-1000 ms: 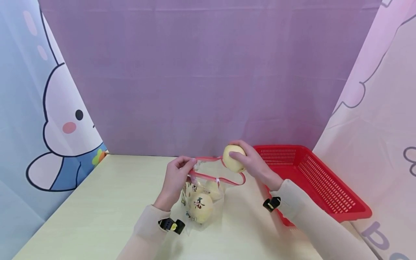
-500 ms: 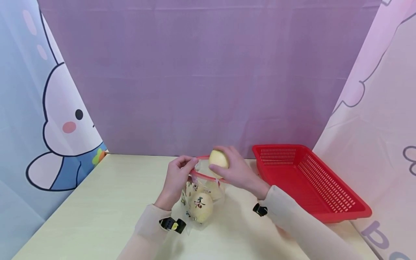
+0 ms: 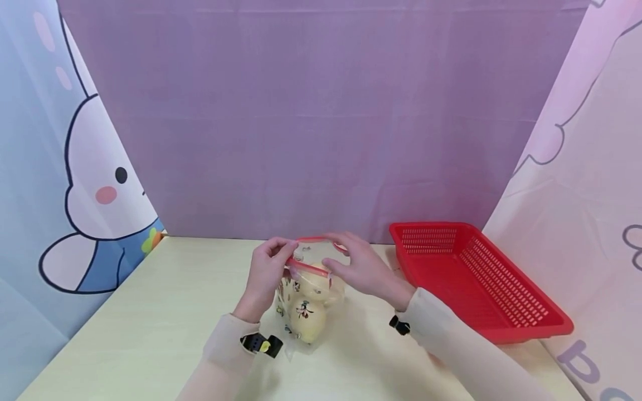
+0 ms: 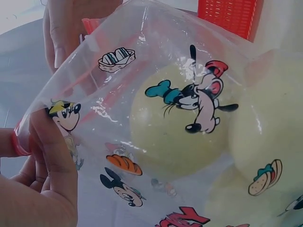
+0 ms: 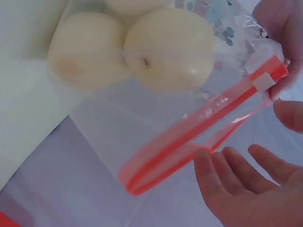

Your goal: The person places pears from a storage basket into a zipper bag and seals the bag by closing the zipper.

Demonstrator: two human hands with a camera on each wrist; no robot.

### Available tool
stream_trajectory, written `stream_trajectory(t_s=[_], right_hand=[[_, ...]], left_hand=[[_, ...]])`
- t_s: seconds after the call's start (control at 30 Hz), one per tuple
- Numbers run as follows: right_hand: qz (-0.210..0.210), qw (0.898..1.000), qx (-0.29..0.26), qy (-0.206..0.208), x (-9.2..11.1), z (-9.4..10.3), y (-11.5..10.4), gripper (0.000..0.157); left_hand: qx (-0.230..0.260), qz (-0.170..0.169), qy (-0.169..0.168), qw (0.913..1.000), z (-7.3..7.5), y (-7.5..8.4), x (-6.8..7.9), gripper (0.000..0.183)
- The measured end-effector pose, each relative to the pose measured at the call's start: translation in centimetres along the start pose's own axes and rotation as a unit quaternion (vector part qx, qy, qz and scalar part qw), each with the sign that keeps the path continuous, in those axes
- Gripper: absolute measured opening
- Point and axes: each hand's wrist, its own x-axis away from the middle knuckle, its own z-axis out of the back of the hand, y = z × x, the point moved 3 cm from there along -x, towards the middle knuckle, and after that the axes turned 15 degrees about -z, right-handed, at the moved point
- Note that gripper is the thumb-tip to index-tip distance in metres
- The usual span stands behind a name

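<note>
A clear zip bag [image 3: 287,301] with a red zip rim [image 3: 308,267] and cartoon prints stands on the table, its mouth gaping. Inside lie several pale yellow round pears [image 5: 170,49], pressed against the film in both wrist views. My left hand [image 3: 266,273] pinches the rim at the left corner. In the left wrist view, its fingers [image 4: 59,161] show at the bag's edge. On the other side of the mouth is my right hand [image 3: 363,270], holding nothing. Its fingers [image 5: 232,170] are loosely spread, the tips at or just beside the rim; contact is unclear.
A red plastic basket [image 3: 481,267] with slotted walls stands to the right, beyond the right forearm. The pale table [image 3: 165,317] stretches to the left. A purple cloth [image 3: 311,122] hangs behind, with printed cloths on both sides.
My right hand has carried a pear leftward over the bag's mouth and let it go inside. The left hand keeps its pinch and has shifted slightly; the bag's mouth now looks narrower.
</note>
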Motion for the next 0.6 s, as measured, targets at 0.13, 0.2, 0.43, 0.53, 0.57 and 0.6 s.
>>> stream_trajectory(t_s=[0.13,0.2,0.43,0.53,0.57,0.6], right_hand=[[-0.004,0.999,0.013,0.039,0.5,0.7,-0.5,0.038],[-0.001,0.998,0.022,0.051,0.8,1.0,-0.7,0.023],[-0.056,0.994,0.099,0.002,1.6,0.4,-1.1,0.027],[-0.065,0.991,0.116,-0.026,1.8,-0.5,-1.0,0.036],[-0.064,0.991,0.115,-0.033,1.8,-0.7,-0.9,0.040],[-0.062,0.991,0.113,-0.038,1.7,-1.0,-0.8,0.042]], left_hand=[[0.006,0.002,-0.001,1.0000,0.0,0.2,-0.1,0.027],[0.007,0.003,-0.002,1.0000,0.0,0.2,-0.2,0.027],[0.010,-0.002,-0.003,0.9999,-0.1,0.3,-0.3,0.026],[0.012,0.000,-0.005,0.9999,0.0,0.2,-0.2,0.027],[0.013,0.002,-0.006,0.9999,0.0,0.1,-0.2,0.027],[0.011,0.003,-0.006,0.9999,0.0,0.0,-0.1,0.028]])
